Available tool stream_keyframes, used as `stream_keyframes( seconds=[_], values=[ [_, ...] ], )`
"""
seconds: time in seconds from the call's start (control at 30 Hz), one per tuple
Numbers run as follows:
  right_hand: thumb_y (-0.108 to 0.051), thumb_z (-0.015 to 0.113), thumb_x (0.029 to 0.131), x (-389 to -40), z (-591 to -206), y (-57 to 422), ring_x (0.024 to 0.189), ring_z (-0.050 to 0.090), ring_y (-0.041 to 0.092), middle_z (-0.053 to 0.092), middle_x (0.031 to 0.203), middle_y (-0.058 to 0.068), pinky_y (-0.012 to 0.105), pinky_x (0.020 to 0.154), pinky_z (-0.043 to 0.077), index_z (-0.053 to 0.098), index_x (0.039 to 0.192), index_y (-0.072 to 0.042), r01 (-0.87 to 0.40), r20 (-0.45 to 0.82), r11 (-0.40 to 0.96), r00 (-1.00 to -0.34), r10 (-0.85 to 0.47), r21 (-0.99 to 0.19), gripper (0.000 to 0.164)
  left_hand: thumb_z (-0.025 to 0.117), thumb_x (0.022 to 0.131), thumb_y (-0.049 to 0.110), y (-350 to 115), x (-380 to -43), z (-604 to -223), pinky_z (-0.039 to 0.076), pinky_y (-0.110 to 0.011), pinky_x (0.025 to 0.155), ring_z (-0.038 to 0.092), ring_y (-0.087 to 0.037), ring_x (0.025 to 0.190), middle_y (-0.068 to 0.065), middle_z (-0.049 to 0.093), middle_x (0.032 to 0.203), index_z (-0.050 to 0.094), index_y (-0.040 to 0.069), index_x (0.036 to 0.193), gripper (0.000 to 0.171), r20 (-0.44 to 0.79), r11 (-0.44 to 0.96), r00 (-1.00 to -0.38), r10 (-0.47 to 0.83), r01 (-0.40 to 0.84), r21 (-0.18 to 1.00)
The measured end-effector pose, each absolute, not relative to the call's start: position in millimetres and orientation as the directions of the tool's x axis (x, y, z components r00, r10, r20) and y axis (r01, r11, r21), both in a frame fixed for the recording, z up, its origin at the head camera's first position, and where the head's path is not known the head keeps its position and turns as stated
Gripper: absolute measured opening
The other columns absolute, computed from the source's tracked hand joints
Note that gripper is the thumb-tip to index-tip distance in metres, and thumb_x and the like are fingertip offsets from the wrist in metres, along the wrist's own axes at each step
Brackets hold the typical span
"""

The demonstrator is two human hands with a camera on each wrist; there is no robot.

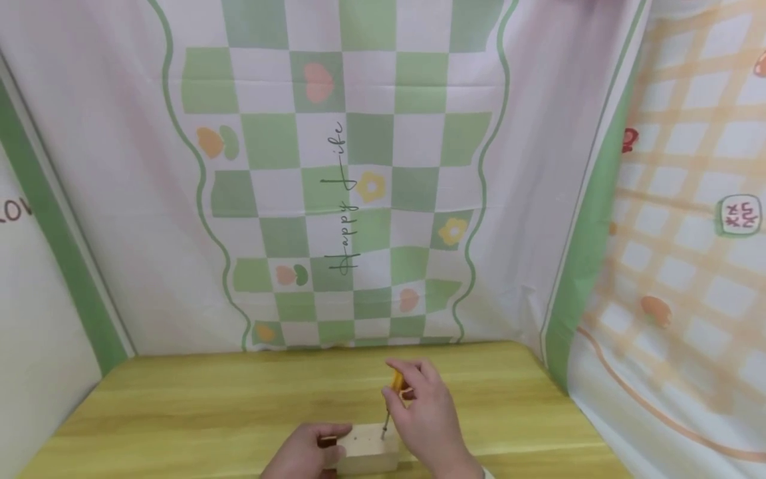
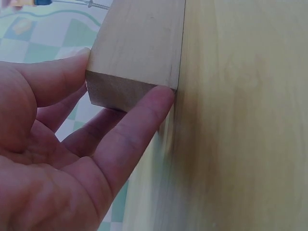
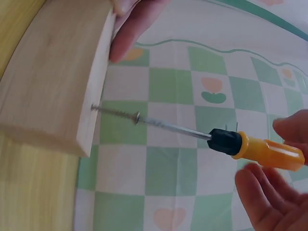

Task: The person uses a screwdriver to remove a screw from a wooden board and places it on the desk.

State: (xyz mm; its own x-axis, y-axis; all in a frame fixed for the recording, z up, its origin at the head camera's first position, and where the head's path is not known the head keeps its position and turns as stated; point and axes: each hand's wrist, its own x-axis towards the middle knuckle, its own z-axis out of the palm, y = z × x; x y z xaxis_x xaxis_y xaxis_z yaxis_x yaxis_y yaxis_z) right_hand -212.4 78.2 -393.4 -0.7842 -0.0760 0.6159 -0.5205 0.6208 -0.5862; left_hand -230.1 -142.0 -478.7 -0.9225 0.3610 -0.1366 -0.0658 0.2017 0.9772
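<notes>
A pale wooden block [image 1: 368, 460] sits near the table's front edge, small dark spots on its top. My left hand [image 1: 306, 451] grips its left end, with thumb and fingers on opposite sides in the left wrist view. A screw [image 3: 118, 113] stands in the block toward its right end, much of its thread exposed. On the screw head rests the shaft of a screwdriver [image 3: 269, 152] with an orange and black handle. My right hand [image 1: 429, 419] holds that handle between thumb and fingers, above the block's right end.
The wood-grain tabletop [image 1: 197, 399] spreads behind and to both sides of the block. A white and green checked cloth [image 1: 371, 140] hangs behind the table, and an orange checked cloth [image 1: 676, 233] hangs at the right.
</notes>
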Motion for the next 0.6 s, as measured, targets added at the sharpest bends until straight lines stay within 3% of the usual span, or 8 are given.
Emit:
stream_keyframes(
  seconds=[0.1, 0.33, 0.6],
  values=[
    [-0.005, 0.078, 0.086, -214.1, -393.5, 79.3, 0.074, 0.056, 0.005, 0.051, 0.095, -0.004, 0.020, 0.063, 0.054, 0.070, 0.121, -0.013, -0.479, 0.617, 0.670, -0.786, -0.039, -0.568, 0.037, 0.069, 0.091, 0.001, -141.4, -228.7, -477.9, 0.058, -0.051, 0.078, 0.059, -0.044, 0.111, -0.030, 0.059, 0.126, 0.063, -0.002, 0.130, 0.039, -0.131, 0.190, -0.921, 0.366, -0.064, 0.980],
    [0.007, 0.072, 0.083, -215.1, -392.3, 79.0, 0.083, 0.064, 0.011, 0.064, 0.103, 0.003, 0.021, 0.069, 0.056, 0.061, 0.123, -0.006, -0.459, 0.588, 0.622, -0.809, 0.002, -0.635, 0.044, 0.067, 0.092, 0.000, -139.9, -227.7, -475.9, 0.058, -0.050, 0.079, 0.061, -0.042, 0.109, -0.030, 0.060, 0.124, 0.062, -0.003, 0.131, 0.040, -0.149, 0.186, -0.921, 0.359, -0.086, 0.979],
    [-0.008, 0.079, 0.086, -212.8, -389.3, 82.4, 0.075, 0.061, 0.007, 0.061, 0.100, 0.001, 0.021, 0.061, 0.054, 0.064, 0.117, -0.008, -0.435, 0.594, 0.679, -0.805, 0.002, -0.591, 0.035, 0.066, 0.092, -0.001, -138.0, -225.3, -473.9, 0.058, -0.049, 0.078, 0.062, -0.041, 0.108, -0.030, 0.059, 0.125, 0.061, -0.002, 0.132, 0.041, -0.159, 0.185, -0.924, 0.348, -0.099, 0.978]
  ],
)
